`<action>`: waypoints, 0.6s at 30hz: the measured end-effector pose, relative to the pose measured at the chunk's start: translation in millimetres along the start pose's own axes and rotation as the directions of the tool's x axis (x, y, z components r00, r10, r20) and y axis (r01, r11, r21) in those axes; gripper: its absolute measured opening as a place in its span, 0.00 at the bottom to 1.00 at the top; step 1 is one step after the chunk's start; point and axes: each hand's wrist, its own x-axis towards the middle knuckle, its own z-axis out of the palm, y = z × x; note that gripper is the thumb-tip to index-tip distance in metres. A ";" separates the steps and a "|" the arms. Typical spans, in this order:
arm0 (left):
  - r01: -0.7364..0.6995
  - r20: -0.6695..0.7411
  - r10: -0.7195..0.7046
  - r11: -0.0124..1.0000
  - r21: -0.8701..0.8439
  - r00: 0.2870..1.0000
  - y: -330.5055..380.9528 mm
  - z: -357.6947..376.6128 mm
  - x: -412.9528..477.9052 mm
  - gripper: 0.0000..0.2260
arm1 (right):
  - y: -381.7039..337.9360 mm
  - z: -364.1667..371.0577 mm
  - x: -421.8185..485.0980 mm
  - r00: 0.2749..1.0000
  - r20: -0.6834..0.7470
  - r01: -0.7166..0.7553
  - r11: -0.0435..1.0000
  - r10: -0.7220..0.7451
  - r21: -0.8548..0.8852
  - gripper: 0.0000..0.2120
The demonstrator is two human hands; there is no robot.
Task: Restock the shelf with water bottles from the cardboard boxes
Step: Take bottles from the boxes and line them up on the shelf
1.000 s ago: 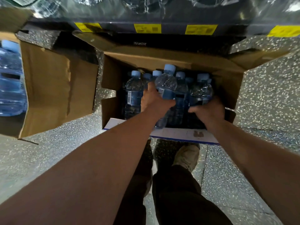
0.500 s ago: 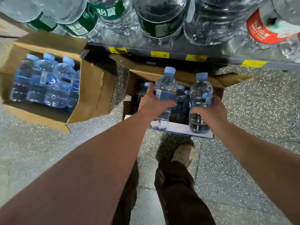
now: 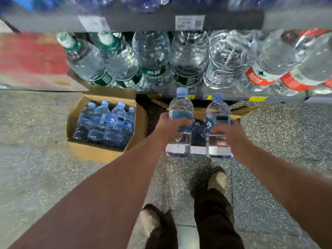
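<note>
My left hand (image 3: 168,125) grips a small blue-capped water bottle (image 3: 180,106) around its label, upright in the air. My right hand (image 3: 228,131) holds a second bottle (image 3: 218,108) of the same kind beside it. Both hang above an open cardboard box (image 3: 235,112) on the floor under the shelf, which the hands and bottles mostly hide. A second cardboard box (image 3: 100,153) to the left holds several blue-capped bottles (image 3: 107,121). The shelf (image 3: 260,99) ahead carries large clear water bottles with green labels (image 3: 152,56) and red labels (image 3: 264,69).
A speckled grey floor (image 3: 278,141) spreads around the boxes. A red-printed carton (image 3: 32,58) lies at the far left of the shelf level. An upper shelf edge with price tags (image 3: 189,22) runs across the top. My feet (image 3: 217,180) stand just behind the boxes.
Both hands have lifted a bottle each out of the box and raised them higher. My view has tilted up, so the shelf of large bottles and the left box now show fully.
</note>
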 end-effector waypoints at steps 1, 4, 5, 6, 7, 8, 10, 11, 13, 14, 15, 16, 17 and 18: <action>-0.008 0.011 0.008 1.000 -0.025 1.000 8.6 -9.8 -12.7 0.28 | -11.2 4.5 -15.1 0.999 0.021 0.027 0.999 -0.027 0.027 0.18; -0.036 0.018 0.039 0.991 -0.128 0.999 33.8 -38.6 -52.8 0.26 | -43.8 17.4 -61.1 0.988 0.105 0.099 0.987 -0.112 0.126 0.19; -0.048 0.022 0.052 0.986 -0.160 0.998 42.0 -47.4 -66.1 0.23 | -54.7 20.9 -75.9 0.980 0.140 0.116 0.980 -0.139 0.160 0.23; -0.058 0.027 0.064 0.981 -0.185 0.998 51.0 -55.8 -80.5 0.21 | -66.6 25.3 -91.7 0.972 0.165 0.134 0.974 -0.165 0.185 0.24; -0.071 0.022 0.077 0.976 -0.206 0.997 60.6 -64.1 -95.3 0.21 | -78.5 30.3 -107.1 0.964 0.177 0.162 0.967 -0.198 0.197 0.20; -0.080 0.020 0.087 0.968 -0.237 0.996 71.1 -72.0 -111.6 0.20 | -90.0 35.0 -122.6 0.955 0.188 0.192 0.961 -0.230 0.198 0.16; -0.094 0.023 0.106 0.946 -0.310 0.994 90.7 -87.2 -141.7 0.21 | -113.2 46.2 -155.2 0.942 0.206 0.234 0.957 -0.267 0.170 0.14; -0.107 0.028 0.123 0.937 -0.332 0.992 100.1 -94.2 -155.8 0.21 | -123.7 50.6 -171.0 0.933 0.227 0.248 0.956 -0.279 0.157 0.16; -0.146 0.077 0.180 0.935 -0.325 0.981 119.1 -107.2 -184.6 0.15 | -142.2 59.7 -201.9 0.913 0.263 0.281 0.948 -0.311 0.147 0.15; -0.170 0.094 0.206 0.941 -0.294 0.974 127.7 -113.7 -196.9 0.11 | -151.4 63.5 -215.9 0.898 0.280 0.309 0.940 -0.338 0.146 0.13; -0.196 0.107 0.230 0.944 -0.264 0.967 135.3 -119.2 -208.9 0.11 | -159.9 66.7 -228.7 0.880 0.298 0.343 0.929 -0.370 0.142 0.12; -0.228 0.110 0.260 0.943 -0.242 0.959 141.7 -125.0 -219.1 0.15 | -168.5 70.6 -242.3 0.856 0.327 0.378 0.916 -0.400 0.134 0.10; -0.263 0.117 0.296 0.935 -0.238 0.948 146.8 -131.0 -227.8 0.20 | -176.9 73.8 -255.3 0.832 0.358 0.410 0.904 -0.424 0.120 0.09; -0.301 0.115 0.333 0.925 -0.234 0.936 152.3 -136.4 -236.2 0.22 | -184.8 77.2 -267.3 0.811 0.379 0.437 0.892 -0.445 0.112 0.11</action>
